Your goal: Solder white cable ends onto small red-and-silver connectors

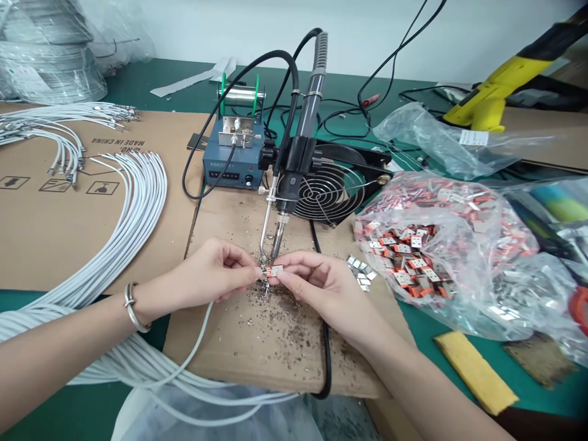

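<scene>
Just below the tip of a soldering iron on a stand, both hands meet over the cardboard. My left hand pinches the end of a white cable, which hangs down from the fingers. Between thumb and fingers, my right hand holds a small orange and silver connector. The cable end and the connector are close together at the iron tip; whether they touch is hidden by the fingers. A thin metal tube also comes down to this spot.
A blue solder feeder and a fan stand behind. At the left lie bundled white cables. To the right are a bag of orange connectors, loose metal pieces and a yellow sponge. Dark solder crumbs cover the cardboard.
</scene>
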A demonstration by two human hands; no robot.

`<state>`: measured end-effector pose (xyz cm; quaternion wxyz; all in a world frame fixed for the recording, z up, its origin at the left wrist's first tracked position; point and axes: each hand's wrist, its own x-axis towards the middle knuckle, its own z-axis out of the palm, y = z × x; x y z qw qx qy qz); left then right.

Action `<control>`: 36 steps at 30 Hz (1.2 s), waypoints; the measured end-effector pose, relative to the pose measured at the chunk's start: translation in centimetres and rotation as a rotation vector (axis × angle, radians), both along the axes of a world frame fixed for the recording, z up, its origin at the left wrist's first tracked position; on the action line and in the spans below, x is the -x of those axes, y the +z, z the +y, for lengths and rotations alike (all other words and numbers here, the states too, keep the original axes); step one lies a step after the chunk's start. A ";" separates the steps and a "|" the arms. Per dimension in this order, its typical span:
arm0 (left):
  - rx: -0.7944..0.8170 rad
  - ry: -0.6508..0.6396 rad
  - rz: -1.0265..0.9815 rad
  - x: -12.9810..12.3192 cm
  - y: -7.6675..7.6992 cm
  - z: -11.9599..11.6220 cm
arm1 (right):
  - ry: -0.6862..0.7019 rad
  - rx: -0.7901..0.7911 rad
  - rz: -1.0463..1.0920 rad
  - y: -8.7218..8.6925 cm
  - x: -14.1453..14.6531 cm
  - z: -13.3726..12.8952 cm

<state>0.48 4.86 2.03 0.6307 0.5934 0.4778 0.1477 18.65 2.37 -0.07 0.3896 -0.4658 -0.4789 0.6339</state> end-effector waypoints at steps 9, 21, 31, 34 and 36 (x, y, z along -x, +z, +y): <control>-0.022 -0.001 0.013 -0.1 0.2 0.0 | 0.004 -0.017 0.006 0.2 -0.2 0.0; -0.019 0.009 -0.005 -0.3 0.4 0.0 | -0.009 -0.011 -0.001 0.5 -0.3 -0.2; -0.012 0.003 -0.023 -0.2 0.0 0.0 | -0.016 -0.048 -0.036 0.5 -0.3 -0.3; 0.024 0.000 -0.009 -0.1 -0.1 0.0 | 0.005 -0.011 -0.058 0.6 -0.2 -0.2; 0.040 0.003 -0.002 -0.1 -0.1 0.0 | 0.020 0.007 -0.060 0.6 -0.2 -0.1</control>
